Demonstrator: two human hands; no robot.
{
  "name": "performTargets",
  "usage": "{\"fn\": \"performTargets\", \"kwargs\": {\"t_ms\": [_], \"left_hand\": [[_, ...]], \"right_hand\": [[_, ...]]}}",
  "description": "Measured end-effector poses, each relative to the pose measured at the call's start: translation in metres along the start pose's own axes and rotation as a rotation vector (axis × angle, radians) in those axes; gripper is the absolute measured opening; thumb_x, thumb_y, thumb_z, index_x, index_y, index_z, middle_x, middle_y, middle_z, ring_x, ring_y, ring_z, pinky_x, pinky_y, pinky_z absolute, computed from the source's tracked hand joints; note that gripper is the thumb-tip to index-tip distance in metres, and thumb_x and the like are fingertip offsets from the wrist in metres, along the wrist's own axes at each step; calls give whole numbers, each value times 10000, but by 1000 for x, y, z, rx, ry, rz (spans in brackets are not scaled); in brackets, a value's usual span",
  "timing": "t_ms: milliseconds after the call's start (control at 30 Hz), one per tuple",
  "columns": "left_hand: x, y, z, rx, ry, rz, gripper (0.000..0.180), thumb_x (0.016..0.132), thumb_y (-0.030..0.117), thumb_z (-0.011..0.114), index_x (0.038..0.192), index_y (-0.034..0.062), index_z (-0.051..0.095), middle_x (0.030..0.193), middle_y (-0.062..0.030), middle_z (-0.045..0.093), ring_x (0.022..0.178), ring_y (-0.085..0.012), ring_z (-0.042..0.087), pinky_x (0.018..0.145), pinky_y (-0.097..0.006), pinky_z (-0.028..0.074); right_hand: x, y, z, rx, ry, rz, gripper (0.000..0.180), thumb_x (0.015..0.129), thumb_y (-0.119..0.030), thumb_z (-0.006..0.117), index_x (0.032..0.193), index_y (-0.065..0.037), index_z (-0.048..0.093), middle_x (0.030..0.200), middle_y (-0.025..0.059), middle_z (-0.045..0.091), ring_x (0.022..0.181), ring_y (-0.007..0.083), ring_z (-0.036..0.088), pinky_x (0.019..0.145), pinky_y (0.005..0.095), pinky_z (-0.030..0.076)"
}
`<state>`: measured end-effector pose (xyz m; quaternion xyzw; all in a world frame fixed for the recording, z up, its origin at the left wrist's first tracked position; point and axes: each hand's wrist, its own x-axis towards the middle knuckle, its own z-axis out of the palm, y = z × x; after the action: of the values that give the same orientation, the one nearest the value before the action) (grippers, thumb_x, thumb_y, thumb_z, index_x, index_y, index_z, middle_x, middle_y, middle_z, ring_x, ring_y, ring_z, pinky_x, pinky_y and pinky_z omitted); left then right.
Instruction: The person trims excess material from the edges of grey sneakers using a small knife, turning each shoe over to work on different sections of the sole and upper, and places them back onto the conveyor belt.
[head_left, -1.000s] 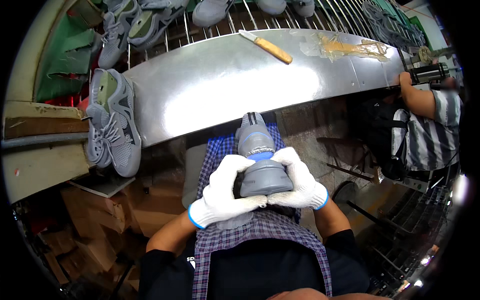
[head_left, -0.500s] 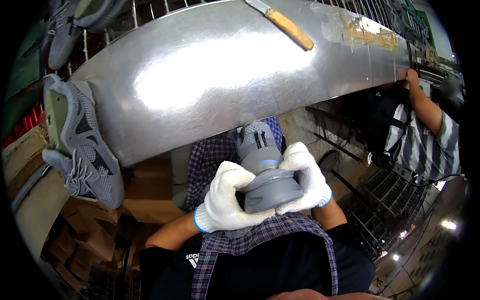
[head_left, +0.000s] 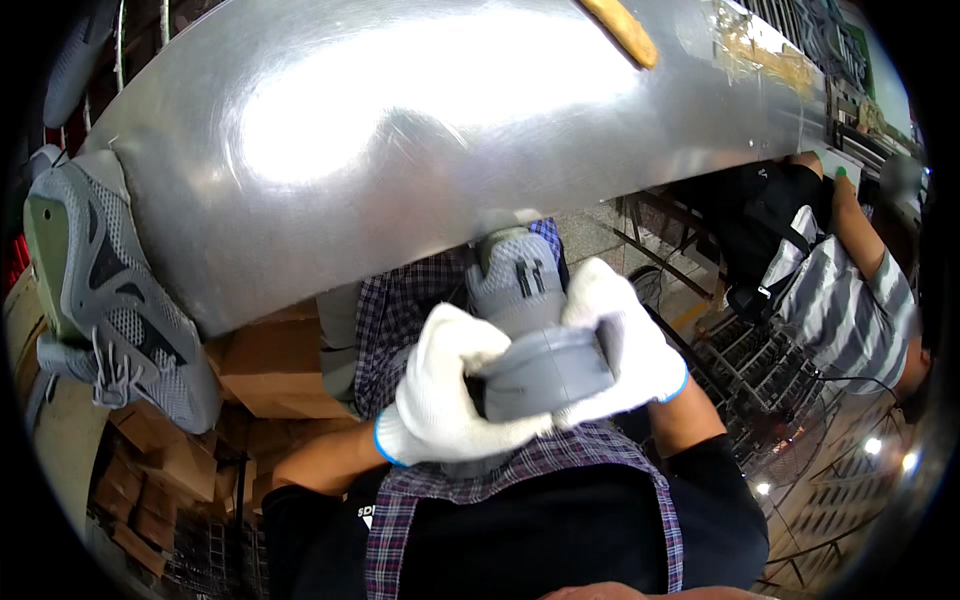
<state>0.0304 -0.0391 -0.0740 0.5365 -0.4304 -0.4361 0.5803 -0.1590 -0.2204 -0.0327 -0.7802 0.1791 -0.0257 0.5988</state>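
Observation:
Between my two hands is a grey shoe (head_left: 548,375), held in front of my chest at the near edge of the metal table. Its mesh end, with two dark marks, points toward the table, and its smooth grey end faces me. My left hand (head_left: 445,390), in a white knitted glove with a blue cuff, is closed on the shoe's left side. My right hand (head_left: 625,345), gloved the same way, grips the right side. Both thumbs are near the top of the shoe, and the fingers beneath it are partly hidden.
The shiny metal table (head_left: 330,210) spans the area ahead. A wooden knife handle (head_left: 622,32) lies at its far edge. More grey sneakers (head_left: 130,300) rest at its left end. Cardboard boxes (head_left: 275,365) are below left. Another person in a striped top (head_left: 850,300) is at right.
The view has shifted, so the table and sneakers sit farther left and the knife blade is out of sight. The shoe has tilted slightly in my hands, which still hold it.

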Motion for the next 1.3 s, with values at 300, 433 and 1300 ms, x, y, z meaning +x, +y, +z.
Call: {"fn": "performTargets", "kwargs": {"t_ms": [300,433,1300], "left_hand": [[-45,-32,-12,132,-259,-714,707,874,347,925,1401,-1,606,1145,-164,767,925,-173,713,900,-372,601],[-4,9,-25,224,283,-46,488,987,227,821,1404,28,665,1262,-156,760,1120,-246,747,1015,-387,588],[14,30,-30,880,664,285,956,714,365,976,1480,16,523,1434,-235,537,1378,-453,489,1139,-577,441]], "right_hand": [[-58,46,15,24,-18,410,1341,631,-495,1076,1675,-29,375,1558,194,585,1436,332,581,1217,473,484],[-59,81,35,633,6,542,1190,716,-263,1056,1670,-13,391,1568,139,588,1443,265,565,1232,473,473],[45,-82,-157,-873,533,135,401,988,-251,641,1347,-76,683,1133,249,750,1028,429,746,910,458,582]]}}
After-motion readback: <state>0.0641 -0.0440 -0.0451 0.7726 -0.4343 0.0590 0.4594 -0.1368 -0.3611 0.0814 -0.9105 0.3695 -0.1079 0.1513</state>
